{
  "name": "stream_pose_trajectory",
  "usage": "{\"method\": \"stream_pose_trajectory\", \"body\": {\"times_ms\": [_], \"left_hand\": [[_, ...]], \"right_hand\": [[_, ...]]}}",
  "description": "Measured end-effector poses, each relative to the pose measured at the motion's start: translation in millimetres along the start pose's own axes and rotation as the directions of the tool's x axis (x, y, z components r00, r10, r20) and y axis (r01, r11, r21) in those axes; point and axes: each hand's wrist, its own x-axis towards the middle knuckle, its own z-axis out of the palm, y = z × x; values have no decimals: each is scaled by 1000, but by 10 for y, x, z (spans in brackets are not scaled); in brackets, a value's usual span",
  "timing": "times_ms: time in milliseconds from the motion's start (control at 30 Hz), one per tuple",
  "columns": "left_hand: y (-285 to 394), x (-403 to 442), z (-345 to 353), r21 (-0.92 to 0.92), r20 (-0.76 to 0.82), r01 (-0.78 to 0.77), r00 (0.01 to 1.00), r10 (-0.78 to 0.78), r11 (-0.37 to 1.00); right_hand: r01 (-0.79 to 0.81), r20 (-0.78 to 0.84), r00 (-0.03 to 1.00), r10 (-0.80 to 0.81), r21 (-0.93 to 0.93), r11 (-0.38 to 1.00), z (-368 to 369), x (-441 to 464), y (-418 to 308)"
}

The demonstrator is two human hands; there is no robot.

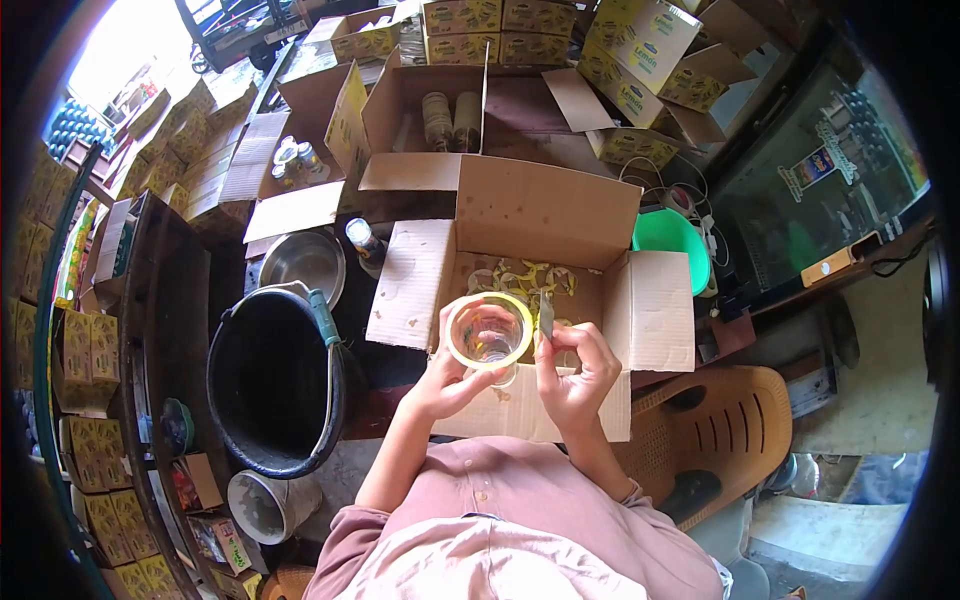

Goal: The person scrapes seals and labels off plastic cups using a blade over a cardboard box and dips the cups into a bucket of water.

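My left hand [447, 378] is wrapped round a clear cup [488, 362] with a yellow rim, its mouth tilted up towards me. Just to the right, my right hand [578, 372] pinches a small flat grey blade [546, 318], held upright near the cup's rim but apart from it. Both hands are over an open cardboard box [548, 215] with its flaps folded out. Curled yellow and pale strips [535, 277] lie on the bottom of the box. My hands and the cup hide part of its inside.
A black bucket [225, 385] and a steel bowl [303, 268] stand to the left, near a bottle [366, 243]. A green basin [672, 240] is at the right, above a brown plastic chair [715, 425]. Another open carton [420, 172] holds stacked cups [452, 120]. Yellow cartons [630, 60] are piled behind.
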Motion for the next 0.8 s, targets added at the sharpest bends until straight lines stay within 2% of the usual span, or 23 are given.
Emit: {"method": "stream_pose_trajectory", "body": {"times_ms": [133,333,433,533,733,800], "left_hand": [[-26,-16,29,-138,-33,39,998,-44,990],[-61,-33,34,-72,-48,31,998,-34,997],[-86,-33,-12,82,-10,-21,1000,22,996],[-58,-30,31,45,-16,-40,999,41,998],[-46,-35,-14,215,39,42,998,-52,976],[-66,-41,-59,369,100,-9,995,-30,929]], "right_hand": [[5,-9,1000,-5,39,999,-6,-27,-106],[5,-21,1000,-4,48,999,48,-57,-115],[57,-28,998,-57,-11,998,48,-61,-110],[67,-31,997,-68,-33,997,45,-41,-130],[72,-32,997,-75,-66,995,64,-7,-123],[75,-22,997,-77,-67,995,59,17,-95]]}}
